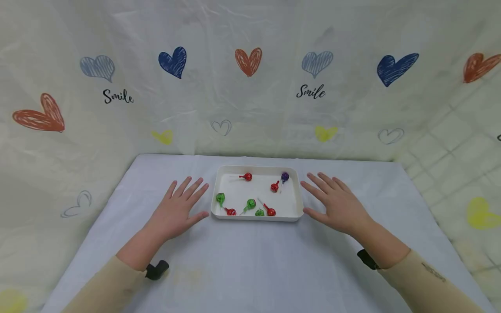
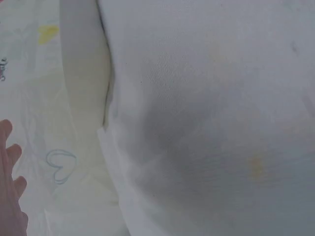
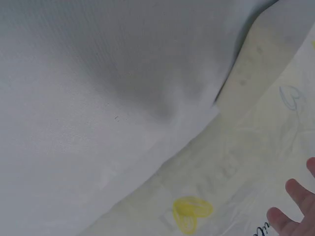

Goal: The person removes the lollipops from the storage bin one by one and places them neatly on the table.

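A shallow white tray (image 1: pixel 256 218) stands on the cloth-covered table between both hands. Wrapped lollipops lie scattered in it: several red ones such as one near the back (image 1: pixel 248 176), green ones such as one at the left side (image 1: pixel 220 198), and a purple lollipop (image 1: pixel 285 176) at the back right. Left of the tray, my left hand (image 1: pixel 177 214) has its fingers straight and spread, holding nothing. My right hand (image 1: pixel 341 208) is spread the same way at the tray's right side, also holding nothing. Only fingers show at the edges of both wrist views.
A white cloth (image 1: pixel 250 265) covers the table. Behind it hangs a pale sheet (image 1: pixel 274 108) printed with hearts and "Smile". A dark strap piece (image 1: pixel 157 270) sits at my left wrist, another dark piece (image 1: pixel 368 259) at my right.
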Motion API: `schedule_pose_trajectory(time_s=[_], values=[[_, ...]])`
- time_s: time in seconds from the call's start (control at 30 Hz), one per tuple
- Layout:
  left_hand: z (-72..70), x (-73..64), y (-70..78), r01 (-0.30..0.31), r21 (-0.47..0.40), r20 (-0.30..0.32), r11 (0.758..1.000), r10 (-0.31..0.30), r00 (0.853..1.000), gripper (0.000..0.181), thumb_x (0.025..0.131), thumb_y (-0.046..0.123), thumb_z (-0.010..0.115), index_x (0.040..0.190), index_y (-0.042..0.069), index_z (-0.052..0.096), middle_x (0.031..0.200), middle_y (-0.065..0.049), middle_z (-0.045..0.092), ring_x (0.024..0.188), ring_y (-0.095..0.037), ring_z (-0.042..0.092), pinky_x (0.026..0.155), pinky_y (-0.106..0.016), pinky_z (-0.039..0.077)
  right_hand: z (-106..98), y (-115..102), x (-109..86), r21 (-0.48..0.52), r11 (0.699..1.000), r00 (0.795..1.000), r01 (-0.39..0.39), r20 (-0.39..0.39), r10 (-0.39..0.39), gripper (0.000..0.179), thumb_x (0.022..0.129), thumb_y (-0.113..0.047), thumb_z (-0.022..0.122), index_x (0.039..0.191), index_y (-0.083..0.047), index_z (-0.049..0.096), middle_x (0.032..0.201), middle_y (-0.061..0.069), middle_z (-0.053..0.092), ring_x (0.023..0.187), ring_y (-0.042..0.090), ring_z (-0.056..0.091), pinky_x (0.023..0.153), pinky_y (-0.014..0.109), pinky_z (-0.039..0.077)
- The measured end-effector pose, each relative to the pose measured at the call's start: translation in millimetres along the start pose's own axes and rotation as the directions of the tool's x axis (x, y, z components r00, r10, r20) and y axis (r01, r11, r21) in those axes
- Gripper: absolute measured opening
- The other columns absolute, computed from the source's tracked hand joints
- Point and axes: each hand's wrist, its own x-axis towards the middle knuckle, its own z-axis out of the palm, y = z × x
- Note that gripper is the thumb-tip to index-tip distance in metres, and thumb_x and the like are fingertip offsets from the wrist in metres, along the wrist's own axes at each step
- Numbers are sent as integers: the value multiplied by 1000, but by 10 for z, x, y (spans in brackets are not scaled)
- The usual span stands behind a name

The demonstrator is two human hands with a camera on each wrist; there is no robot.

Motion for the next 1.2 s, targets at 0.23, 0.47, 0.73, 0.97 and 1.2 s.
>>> schedule_pose_trajectory(time_s=[0.23,0.47,0.73,0.97,1.2], values=[[44,52,-73,17,-20,40,1000,-17,999,80,84,75,24,149,29,12,155,4,12,142,-28,8,112,-53,5,64,8,158,87,995,998,39,49,-44,68,84,-58,53,143,-29,35,149,0,32,132,27,35,102,50,35],[100,148,-136,32,-25,98,999,-29,995,80,84,75,23,149,31,10,155,5,11,142,-26,7,112,-52,2,136,61,390,225,973,993,45,100,-69,56,86,-50,57,135,-26,49,137,1,49,122,26,48,97,48,42],[123,239,-102,22,-59,170,998,-11,985,79,84,74,25,149,31,8,156,5,9,142,-27,6,112,-53,2,161,114,688,263,964,963,-22,264,-50,46,84,-42,64,127,-29,57,126,-2,58,118,23,52,97,47,42],[179,268,-70,32,-74,222,997,-15,975,81,82,78,20,148,34,7,156,5,9,142,-27,6,112,-53,3,133,121,972,217,974,933,69,331,-140,43,82,-32,69,124,-27,60,121,-3,61,112,22,56,93,44,45],[218,286,-24,14,-80,246,997,7,969,80,83,76,26,149,32,12,155,4,12,142,-28,9,112,-54,6,160,20,1170,176,974,894,141,400,-202,38,83,-29,69,120,-25,63,119,-3,62,107,20,57,90,41,47]])
